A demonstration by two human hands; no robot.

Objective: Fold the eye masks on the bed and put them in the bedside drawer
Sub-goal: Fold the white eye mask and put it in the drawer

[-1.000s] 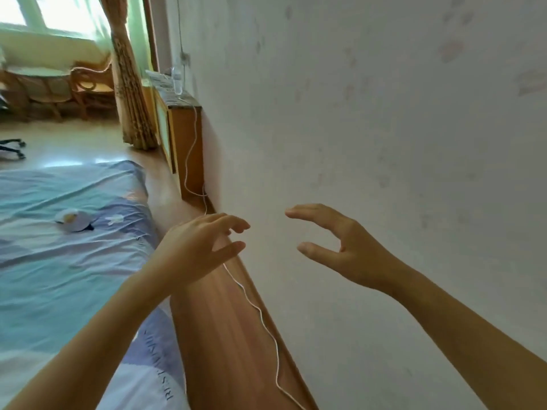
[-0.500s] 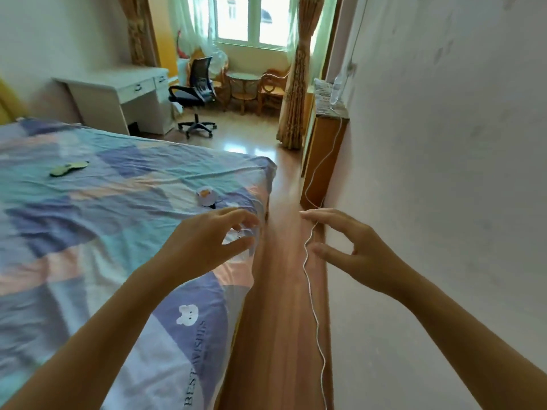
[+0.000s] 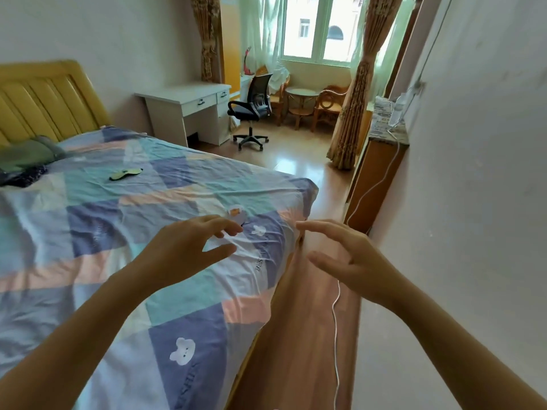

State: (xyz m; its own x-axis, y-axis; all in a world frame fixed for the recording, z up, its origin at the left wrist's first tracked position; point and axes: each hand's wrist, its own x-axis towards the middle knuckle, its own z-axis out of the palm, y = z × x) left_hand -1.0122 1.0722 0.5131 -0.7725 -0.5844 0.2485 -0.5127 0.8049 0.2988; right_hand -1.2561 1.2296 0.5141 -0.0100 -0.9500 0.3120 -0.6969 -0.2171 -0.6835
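A small white eye mask with an orange patch (image 3: pixel 236 213) lies near the right edge of the bed (image 3: pixel 177 196), partly behind my left fingertips. A yellow-green eye mask (image 3: pixel 125 174) lies flat further up the bed, toward the headboard. My left hand (image 3: pixel 185 250) hovers over the sheet just short of the white mask, fingers spread and empty. Over the gap between bed and wall, my right hand (image 3: pixel 349 261) is held open with nothing in it. No bedside drawer can be made out.
A yellow headboard (image 3: pixel 44 99) and dark bedding (image 3: pixel 23 161) are at the far left. A white cable (image 3: pixel 336 335) runs along the wooden floor by the right wall. A wooden cabinet (image 3: pixel 376 179), white desk (image 3: pixel 189 110) and office chair (image 3: pixel 251 110) stand beyond the bed.
My view has swung left from the wall to the bed and room. Both hands stayed open in front of me, and the left one now sits close to the white mask.
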